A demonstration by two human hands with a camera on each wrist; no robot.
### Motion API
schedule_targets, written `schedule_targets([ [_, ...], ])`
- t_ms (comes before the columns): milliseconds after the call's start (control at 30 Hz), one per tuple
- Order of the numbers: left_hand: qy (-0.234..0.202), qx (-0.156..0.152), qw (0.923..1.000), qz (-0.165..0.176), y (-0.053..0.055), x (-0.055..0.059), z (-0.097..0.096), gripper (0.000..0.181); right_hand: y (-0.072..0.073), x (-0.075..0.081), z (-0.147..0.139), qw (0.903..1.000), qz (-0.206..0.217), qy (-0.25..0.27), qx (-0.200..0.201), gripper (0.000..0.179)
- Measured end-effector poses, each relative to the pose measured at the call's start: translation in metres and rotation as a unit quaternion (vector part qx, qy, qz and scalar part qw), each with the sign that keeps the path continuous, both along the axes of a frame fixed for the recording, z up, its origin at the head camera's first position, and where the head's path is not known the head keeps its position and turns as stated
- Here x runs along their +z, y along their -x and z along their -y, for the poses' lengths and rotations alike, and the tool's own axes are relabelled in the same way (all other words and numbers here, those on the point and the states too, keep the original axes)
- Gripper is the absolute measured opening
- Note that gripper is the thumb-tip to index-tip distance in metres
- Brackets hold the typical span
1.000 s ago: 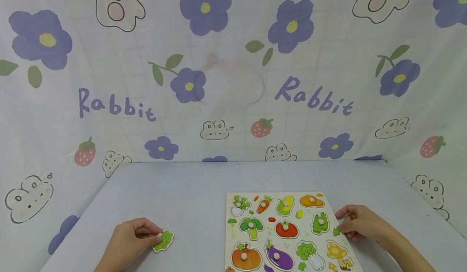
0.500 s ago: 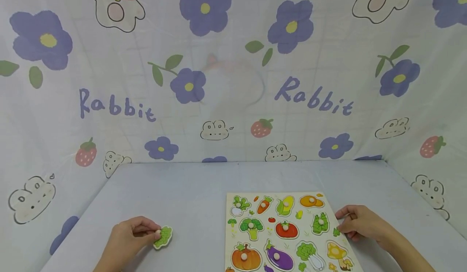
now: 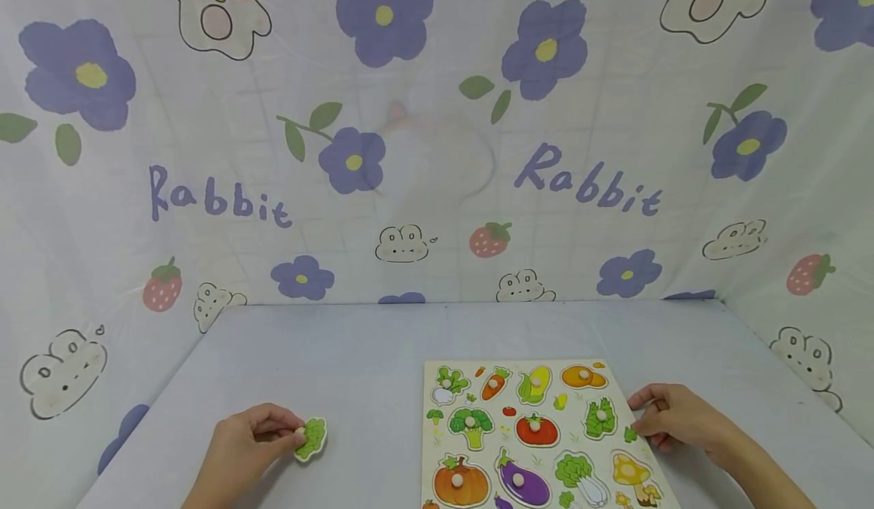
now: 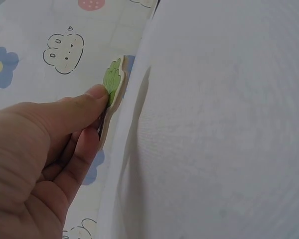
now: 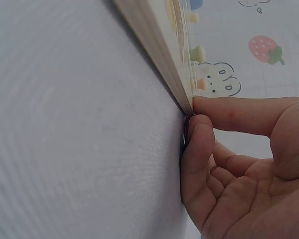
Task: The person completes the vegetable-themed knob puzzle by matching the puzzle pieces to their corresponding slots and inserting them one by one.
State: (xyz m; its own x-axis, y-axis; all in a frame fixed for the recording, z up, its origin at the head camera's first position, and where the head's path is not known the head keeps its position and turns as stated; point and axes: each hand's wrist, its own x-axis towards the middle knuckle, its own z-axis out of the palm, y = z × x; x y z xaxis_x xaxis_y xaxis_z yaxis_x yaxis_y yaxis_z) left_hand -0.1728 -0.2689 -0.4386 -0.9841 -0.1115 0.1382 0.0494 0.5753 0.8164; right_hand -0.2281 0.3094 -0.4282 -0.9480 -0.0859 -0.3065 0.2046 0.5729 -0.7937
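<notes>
My left hand [image 3: 239,448] pinches the knob of a green leafy-vegetable puzzle piece [image 3: 315,439], its printed face tilted. In the left wrist view the piece [image 4: 113,79] stands nearly edge-on, thumb against its printed side. To the right lies a wooden vegetable puzzle board [image 3: 501,448], cut off by the bottom of the head view. My right hand [image 3: 683,422] grips its right edge. From the right wrist, the thumb sits on the board's edge [image 5: 159,55] and the fingers lie low beside it.
Knobbed pieces fill most of the board, among them an eggplant [image 3: 524,486], a tomato [image 3: 537,432] and a pumpkin [image 3: 451,485]. No knob shows on the Chinese cabbage [image 3: 580,475] or the mushroom [image 3: 630,467]. A pale tabletop [image 3: 341,357] meets a printed curtain [image 3: 437,190] behind.
My left hand has shifted the leafy piece slightly up and right and tilted it more upright. The right hand and the board have stayed in place.
</notes>
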Motion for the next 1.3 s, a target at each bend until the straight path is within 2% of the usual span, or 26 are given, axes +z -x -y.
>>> schedule_targets([
  [233, -0.003, -0.001, 1.0, -0.009, -0.003, 0.004, -0.002, 0.019, 0.001, 0.0, 0.0, 1.0, 0.001, -0.002, -0.002, 0.04],
  [533, -0.015, 0.005, 0.9998, -0.013, -0.001, 0.002, -0.005, 0.021, 0.001, 0.0, 0.0, 1.0, 0.002, 0.003, 0.001, 0.039],
  [833, -0.047, -0.005, 0.9984, -0.031, -0.002, 0.002, -0.011, 0.024, 0.001, -0.001, -0.001, 1.0, -0.001, 0.0, 0.001, 0.038],
  [1033, -0.058, -0.011, 0.9977, -0.034, -0.003, 0.003, -0.03, 0.025, 0.002, -0.001, -0.002, 1.0, 0.002, 0.005, 0.005, 0.039],
  [1300, -0.042, -0.048, 0.9942, -0.087, -0.004, 0.004, -0.075, 0.026, 0.001, -0.001, -0.001, 0.9999, 0.006, 0.007, 0.007, 0.038],
])
